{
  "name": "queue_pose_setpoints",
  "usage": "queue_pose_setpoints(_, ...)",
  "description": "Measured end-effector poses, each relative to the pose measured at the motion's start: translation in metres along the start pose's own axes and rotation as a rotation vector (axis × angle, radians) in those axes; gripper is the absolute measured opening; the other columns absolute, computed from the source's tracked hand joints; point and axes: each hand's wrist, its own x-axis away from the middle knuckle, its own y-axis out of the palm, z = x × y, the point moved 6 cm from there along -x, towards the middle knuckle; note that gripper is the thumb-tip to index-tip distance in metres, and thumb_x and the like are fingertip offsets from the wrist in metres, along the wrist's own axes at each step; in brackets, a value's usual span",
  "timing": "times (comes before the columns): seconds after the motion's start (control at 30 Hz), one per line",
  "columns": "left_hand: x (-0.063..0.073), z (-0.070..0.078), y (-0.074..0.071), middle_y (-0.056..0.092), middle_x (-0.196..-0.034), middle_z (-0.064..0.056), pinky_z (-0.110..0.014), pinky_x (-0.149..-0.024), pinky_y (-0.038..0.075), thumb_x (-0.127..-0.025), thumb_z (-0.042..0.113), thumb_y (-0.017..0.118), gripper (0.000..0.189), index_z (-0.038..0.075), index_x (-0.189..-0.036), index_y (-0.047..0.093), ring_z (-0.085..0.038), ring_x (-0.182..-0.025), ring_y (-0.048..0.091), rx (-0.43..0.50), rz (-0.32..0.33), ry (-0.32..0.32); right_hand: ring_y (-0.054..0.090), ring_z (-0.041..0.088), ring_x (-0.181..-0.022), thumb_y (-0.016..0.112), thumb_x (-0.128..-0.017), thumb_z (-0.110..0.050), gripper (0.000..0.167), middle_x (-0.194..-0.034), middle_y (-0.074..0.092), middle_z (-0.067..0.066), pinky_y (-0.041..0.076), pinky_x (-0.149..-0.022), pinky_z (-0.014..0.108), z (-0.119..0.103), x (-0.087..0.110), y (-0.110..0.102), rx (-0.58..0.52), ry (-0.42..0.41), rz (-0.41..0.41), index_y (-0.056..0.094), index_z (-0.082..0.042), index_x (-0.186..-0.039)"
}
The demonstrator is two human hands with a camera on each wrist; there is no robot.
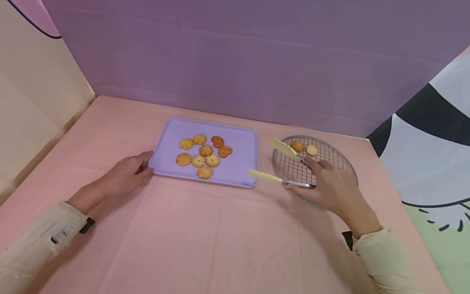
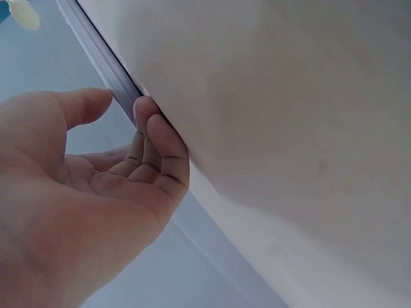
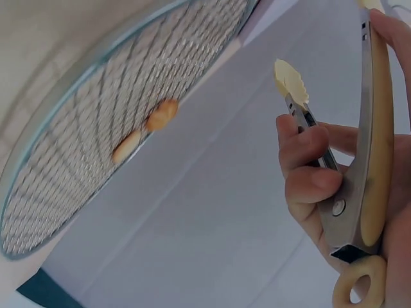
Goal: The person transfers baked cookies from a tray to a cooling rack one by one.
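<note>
In the head view my left hand (image 1: 126, 173) holds the near left corner of a lilac tray (image 1: 175, 131), thumb and fingers at its rim. Several cookies (image 1: 206, 150) lie on the tray, including swirled, round and pretzel-shaped ones. My right hand (image 1: 335, 192) grips food tongs (image 1: 299, 184) with pale scalloped tips and metal arms. Spread wide, the tips have nothing between them; one is over the tray's right edge, the other over a round wire rack (image 1: 339, 157). On that rack sit a swirled cookie (image 1: 297, 146) and a pale round cookie (image 1: 311, 150).
A pink cloth (image 1: 220, 237) covers the table. Behind it rises a purple wall (image 1: 235, 61), with a cream panel (image 1: 33, 73) on the left and a patterned panel (image 1: 433, 163) on the right. The rack stands right of the tray, a narrow gap between them.
</note>
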Motion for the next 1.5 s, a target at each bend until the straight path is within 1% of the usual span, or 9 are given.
queue_pose_setpoints(0.13, -0.001, 0.001, 0.001, 0.057, -0.084, -0.005, -0.034, -0.071, 0.043, -0.097, 0.011, 0.059, 0.051, -0.011, -0.141, 0.043, -0.019, -0.077, 0.053, -0.007, -0.002, 0.007, 0.060, 0.032, -0.062, 0.066, -0.075, -0.075, 0.092, -0.109, 0.066, 0.022, 0.050, -0.055, 0.047, -0.011, -0.003, 0.007, 0.009, -0.015, -0.025, 0.056, -0.006, -0.135)
queue_pose_setpoints(0.2, -0.001, 0.001, 0.000, 0.057, -0.084, -0.006, -0.034, -0.071, 0.043, -0.098, 0.011, 0.059, 0.052, -0.011, -0.141, 0.042, -0.019, -0.078, 0.053, -0.006, -0.004, 0.003, 0.060, 0.031, -0.064, 0.064, -0.077, -0.076, 0.092, -0.110, 0.066, 0.022, 0.051, -0.056, 0.047, -0.016, -0.005, 0.011, 0.002, -0.025, -0.032, 0.055, -0.006, -0.135)
queue_pose_setpoints(0.37, 0.000, -0.001, 0.000, 0.055, -0.085, -0.007, -0.033, -0.070, 0.042, -0.098, 0.013, 0.059, 0.054, -0.011, -0.143, 0.040, -0.020, -0.080, 0.052, -0.001, -0.009, -0.018, 0.058, 0.027, -0.059, 0.065, -0.078, -0.075, 0.090, -0.102, 0.067, 0.018, 0.050, -0.051, 0.043, -0.027, -0.011, 0.017, -0.005, -0.065, -0.007, 0.056, -0.004, -0.133)
queue_pose_setpoints(0.5, 0.000, -0.001, 0.000, 0.054, -0.084, -0.006, -0.032, -0.069, 0.042, -0.098, 0.012, 0.059, 0.054, -0.012, -0.143, 0.040, -0.020, -0.079, 0.052, -0.003, -0.008, -0.013, 0.053, 0.022, -0.054, 0.068, -0.076, -0.072, 0.087, -0.097, 0.066, 0.016, 0.046, -0.045, 0.037, -0.033, -0.015, 0.021, -0.008, -0.078, -0.010, 0.057, -0.005, -0.130)
queue_pose_setpoints(0.73, 0.001, -0.002, 0.001, 0.053, -0.083, -0.006, -0.033, -0.069, 0.042, -0.098, 0.012, 0.059, 0.054, -0.012, -0.143, 0.040, -0.021, -0.079, 0.052, -0.006, -0.003, -0.019, 0.060, 0.027, -0.061, 0.062, -0.079, -0.076, 0.090, -0.101, 0.067, 0.017, 0.050, -0.050, 0.040, -0.044, -0.025, 0.030, -0.010, -0.096, -0.038, 0.056, -0.004, -0.133)
queue_pose_setpoints(0.9, 0.001, -0.001, 0.001, 0.055, -0.085, -0.006, -0.033, -0.069, 0.042, -0.098, 0.012, 0.060, 0.056, -0.013, -0.143, 0.039, -0.020, -0.079, 0.052, 0.009, -0.005, -0.016, 0.055, 0.023, -0.053, 0.061, -0.081, -0.074, 0.086, -0.098, 0.068, 0.018, 0.046, -0.045, 0.035, -0.052, -0.031, 0.034, 0.030, -0.135, -0.016, 0.059, -0.003, -0.129)
queue_pose_setpoints(1.07, 0.001, 0.000, 0.001, 0.056, -0.085, -0.006, -0.034, -0.070, 0.043, -0.098, 0.012, 0.060, 0.056, -0.012, -0.143, 0.039, -0.019, -0.079, 0.052, 0.011, -0.006, -0.019, 0.052, 0.022, -0.050, 0.062, -0.081, -0.073, 0.086, -0.097, 0.067, 0.019, 0.043, -0.042, 0.032, -0.058, -0.034, 0.038, 0.019, -0.142, -0.017, 0.058, -0.002, -0.129)
queue_pose_setpoints(1.33, 0.001, 0.001, 0.000, 0.055, -0.083, -0.005, -0.034, -0.070, 0.042, -0.097, 0.012, 0.060, 0.055, -0.013, -0.142, 0.040, -0.018, -0.077, 0.052, 0.002, 0.002, 0.002, 0.051, 0.021, -0.051, 0.066, -0.082, -0.068, 0.080, -0.083, 0.064, 0.014, 0.040, -0.040, 0.029, -0.073, -0.037, 0.038, 0.003, -0.239, 0.075, 0.058, 0.001, -0.122)
queue_pose_setpoints(1.5, 0.001, 0.001, -0.001, 0.055, -0.082, -0.004, -0.033, -0.069, 0.042, -0.097, 0.011, 0.060, 0.053, -0.012, -0.141, 0.042, -0.018, -0.077, 0.052, -0.004, 0.011, 0.015, 0.043, 0.017, -0.044, 0.067, -0.083, -0.065, 0.074, -0.070, 0.055, 0.008, 0.031, -0.036, 0.026, -0.076, -0.041, 0.038, 0.012, -0.240, 0.110, 0.059, 0.001, -0.117)
